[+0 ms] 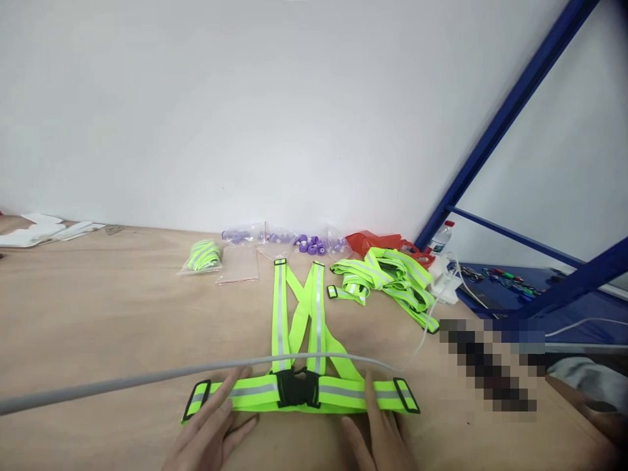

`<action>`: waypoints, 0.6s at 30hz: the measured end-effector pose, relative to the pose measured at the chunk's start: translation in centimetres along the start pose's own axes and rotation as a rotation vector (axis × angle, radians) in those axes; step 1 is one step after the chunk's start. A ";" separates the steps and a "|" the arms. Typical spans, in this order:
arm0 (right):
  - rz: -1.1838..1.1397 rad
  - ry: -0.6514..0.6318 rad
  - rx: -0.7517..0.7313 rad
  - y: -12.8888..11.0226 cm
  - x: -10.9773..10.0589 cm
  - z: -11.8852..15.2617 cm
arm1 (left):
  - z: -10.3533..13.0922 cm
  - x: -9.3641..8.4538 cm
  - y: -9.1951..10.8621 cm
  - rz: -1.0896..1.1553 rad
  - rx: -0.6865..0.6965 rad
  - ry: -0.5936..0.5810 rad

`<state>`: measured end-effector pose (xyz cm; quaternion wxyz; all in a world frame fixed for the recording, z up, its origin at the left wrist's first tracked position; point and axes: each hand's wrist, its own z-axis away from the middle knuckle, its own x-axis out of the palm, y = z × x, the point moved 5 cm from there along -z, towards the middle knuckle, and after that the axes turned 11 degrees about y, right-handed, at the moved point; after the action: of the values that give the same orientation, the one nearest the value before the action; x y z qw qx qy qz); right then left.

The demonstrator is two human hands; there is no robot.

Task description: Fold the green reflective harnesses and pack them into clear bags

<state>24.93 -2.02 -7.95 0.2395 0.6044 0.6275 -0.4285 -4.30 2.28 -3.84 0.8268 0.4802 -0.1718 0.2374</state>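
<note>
A neon-yellow reflective harness (318,307) lies spread on the table, its two shoulder straps pointing away and crossing behind. Across its near side runs a waist belt with a black buckle (298,388), fastened at the middle. My left hand (210,425) rests on the left part of the belt, fingers apart. On the belt's right part lies my right hand (377,432), also with fingers spread. Neither hand is closed around the strap. A grey cable (147,377) passes in front of the view, over the harness.
More reflective straps (392,278) are heaped at the right, near a red bag (375,243), a bottle (440,238) and a white charger (445,288). Behind are a bagged strap roll (205,256), a flat clear bag (237,264) and purple items (310,244). Blue frame (510,98) at right.
</note>
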 end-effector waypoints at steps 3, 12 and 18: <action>-0.007 0.005 0.007 1.0 -0.7 -0.6 | -0.6 -0.8 0.1 0.024 -0.025 0.046; -0.053 -0.071 0.025 4.2 -2.4 -1.9 | -0.3 -2.1 1.6 -0.215 0.243 0.281; -0.028 0.054 0.009 3.1 -3.4 -1.2 | -0.4 -1.5 3.1 -0.480 0.561 0.377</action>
<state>28.68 -3.26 -5.30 0.2138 0.6080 0.6402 -0.4181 -7.27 3.60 -2.57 0.7127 0.6614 0.1710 0.1592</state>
